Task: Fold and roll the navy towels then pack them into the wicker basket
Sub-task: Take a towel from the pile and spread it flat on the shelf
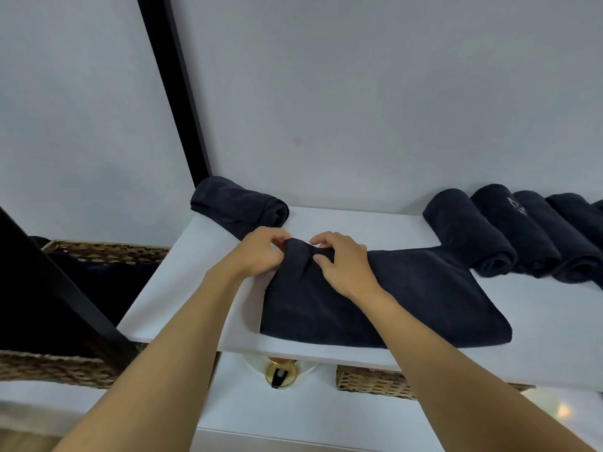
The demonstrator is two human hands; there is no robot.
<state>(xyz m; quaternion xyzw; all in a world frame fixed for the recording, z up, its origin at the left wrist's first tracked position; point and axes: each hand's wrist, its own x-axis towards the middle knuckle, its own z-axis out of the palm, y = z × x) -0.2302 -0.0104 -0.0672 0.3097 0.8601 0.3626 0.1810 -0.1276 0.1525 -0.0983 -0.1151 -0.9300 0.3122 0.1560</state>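
Observation:
A folded navy towel (408, 298) lies flat on the white shelf (375, 223). Its far left end is bunched up into the start of a roll. My left hand (261, 252) pinches that end from the left, and my right hand (342, 262) grips it from the right with curled fingers. One rolled navy towel (241, 207) lies behind my hands at the shelf's back left corner. Several rolled navy towels (522, 230) lie side by side at the back right. A wicker basket (107, 251) with dark cloth inside stands to the left, lower than the shelf.
A black frame post (176, 86) rises at the shelf's back left corner against the white wall. Under the shelf sit a second wicker basket (368, 381) and a white round object with a gold cap (280, 375). Another woven edge (49, 367) shows at lower left.

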